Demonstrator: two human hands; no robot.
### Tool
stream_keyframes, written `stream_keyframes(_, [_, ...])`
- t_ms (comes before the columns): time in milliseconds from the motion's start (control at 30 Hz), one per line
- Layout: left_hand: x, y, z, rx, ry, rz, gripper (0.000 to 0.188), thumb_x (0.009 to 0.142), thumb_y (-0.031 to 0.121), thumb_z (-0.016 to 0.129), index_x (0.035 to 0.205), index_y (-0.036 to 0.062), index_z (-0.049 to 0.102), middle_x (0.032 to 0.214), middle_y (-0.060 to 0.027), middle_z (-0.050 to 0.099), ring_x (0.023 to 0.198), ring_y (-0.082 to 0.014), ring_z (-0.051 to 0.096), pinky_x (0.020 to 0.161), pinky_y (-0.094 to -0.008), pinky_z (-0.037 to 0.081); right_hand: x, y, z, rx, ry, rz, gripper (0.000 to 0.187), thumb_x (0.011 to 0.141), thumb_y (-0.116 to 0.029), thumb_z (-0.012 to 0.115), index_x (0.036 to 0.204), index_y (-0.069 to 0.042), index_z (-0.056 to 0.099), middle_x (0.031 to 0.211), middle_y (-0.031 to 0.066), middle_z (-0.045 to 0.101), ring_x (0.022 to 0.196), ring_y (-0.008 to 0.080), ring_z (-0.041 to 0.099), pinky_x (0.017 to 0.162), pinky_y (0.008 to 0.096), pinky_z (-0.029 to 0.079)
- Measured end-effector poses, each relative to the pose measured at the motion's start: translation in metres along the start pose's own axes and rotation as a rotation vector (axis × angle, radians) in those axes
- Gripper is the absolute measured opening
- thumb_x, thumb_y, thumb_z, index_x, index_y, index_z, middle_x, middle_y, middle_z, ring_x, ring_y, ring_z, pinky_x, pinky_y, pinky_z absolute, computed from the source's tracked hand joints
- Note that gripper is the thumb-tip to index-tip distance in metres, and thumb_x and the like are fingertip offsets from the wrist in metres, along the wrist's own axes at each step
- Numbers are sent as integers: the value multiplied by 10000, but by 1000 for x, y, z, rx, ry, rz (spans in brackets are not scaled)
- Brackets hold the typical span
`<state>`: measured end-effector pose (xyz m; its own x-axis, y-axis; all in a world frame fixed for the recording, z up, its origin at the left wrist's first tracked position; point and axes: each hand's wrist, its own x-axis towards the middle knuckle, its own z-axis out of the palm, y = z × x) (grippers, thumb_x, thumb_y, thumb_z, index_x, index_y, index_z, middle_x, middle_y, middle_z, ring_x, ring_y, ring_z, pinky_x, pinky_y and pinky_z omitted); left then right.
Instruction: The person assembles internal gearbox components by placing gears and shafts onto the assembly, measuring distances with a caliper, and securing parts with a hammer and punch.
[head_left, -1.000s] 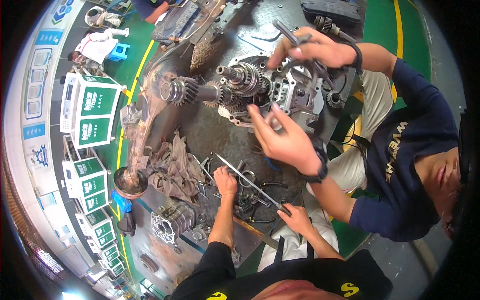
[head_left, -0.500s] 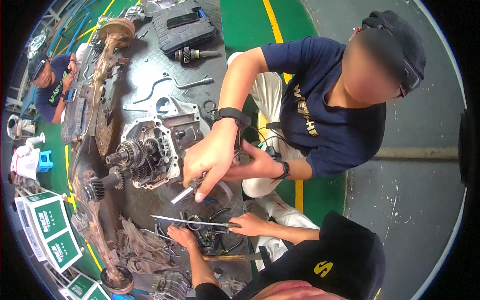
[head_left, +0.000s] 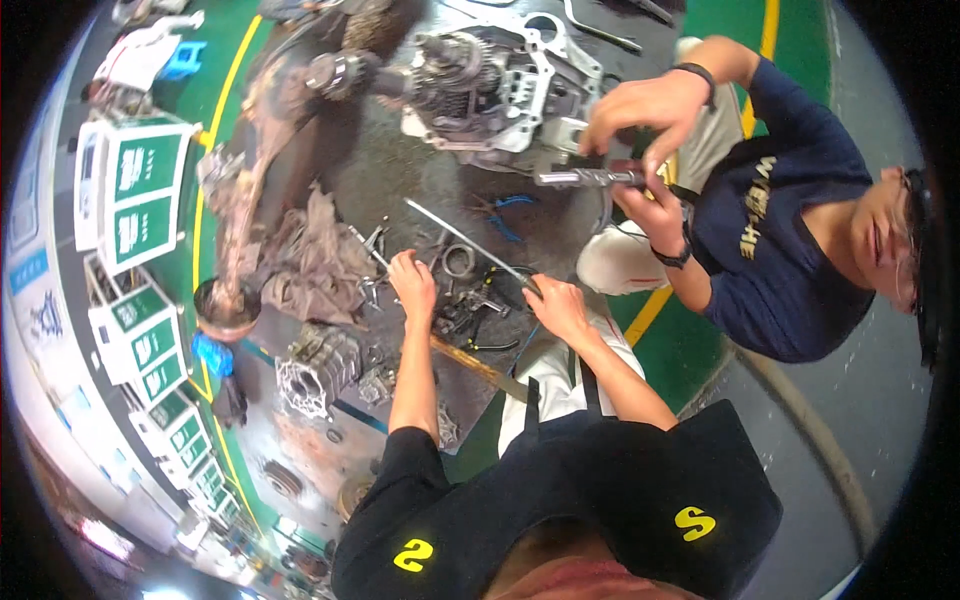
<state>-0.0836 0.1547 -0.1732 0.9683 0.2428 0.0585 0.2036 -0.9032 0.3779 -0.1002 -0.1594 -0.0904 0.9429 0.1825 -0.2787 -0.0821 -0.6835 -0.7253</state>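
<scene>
My right hand (head_left: 560,306) is closed round the dark handle of a long, thin screwdriver (head_left: 460,238), its bright shaft pointing up and left over the bench. My left hand (head_left: 412,284) is to its left with curled fingers; a slim metal tool (head_left: 372,248) runs up to the fingertips, and its held end is hidden. Between and beyond my hands lie a metal ring (head_left: 459,261) and black-handled pliers (head_left: 492,346) among small parts. A wooden-handled hammer (head_left: 470,362) lies nearer my body.
Opposite right, a co-worker's hands (head_left: 650,140) hold a silver shaft-like tool (head_left: 590,178) beside an opened gearbox casing (head_left: 510,110). A crumpled brown cloth (head_left: 315,265), another casing (head_left: 318,372) and a rusty axle (head_left: 250,190) lie left. Blue-handled pliers (head_left: 508,212) lie ahead.
The view has swung, so the bench appears shifted up and right. My right hand still grips the screwdriver, and my left stays by the slim tool. The co-worker's silver tool now shows more fully.
</scene>
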Motion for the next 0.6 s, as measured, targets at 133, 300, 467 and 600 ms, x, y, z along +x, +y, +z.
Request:
stream_keyframes(133, [-46, 10, -52, -122, -46, -134, 315, 895, 46, 612, 1203, -8, 585, 1181, -207, 593, 1146, -405, 525, 1004, -486, 413, 30, -2, 36, -113, 60, -3, 265, 917, -222, 710, 1091, -29, 658, 889, 207, 711, 842, 420, 698, 737, 521, 545])
stream_keyframes(300, [-111, 25, -103, -181, -73, -237, 326, 886, 30, 612, 1207, -19, 584, 1182, -207, 593, 1152, -400, 522, 1021, -478, 408, 69, -22, 51, -329, 123, -106, 384, 900, -185, 707, 1235, -19, 621, 1064, 178, 649, 1021, 362, 634, 852, 481, 503])
stream_keyframes(467, [-144, 51, -121, -237, -34, -323, 320, 887, 28, 608, 1203, -18, 590, 1193, -193, 594, 1173, -383, 514, 1043, -465, 398, 35, -88, -40, -20, -107, -113, 322, 892, -194, 724, 1167, -34, 678, 1117, 177, 674, 1070, 364, 633, 917, 480, 496])
stream_keyframes(600, [-100, 93, -134, -289, -33, -264, 275, 891, 34, 614, 1164, -1, 616, 1139, -182, 624, 1126, -379, 552, 1006, -463, 436, 23, -106, -185, -25, 262, -313, 205, 886, -112, 704, 1082, -53, 719, 1121, 133, 714, 1077, 344, 656, 978, 423, 500])
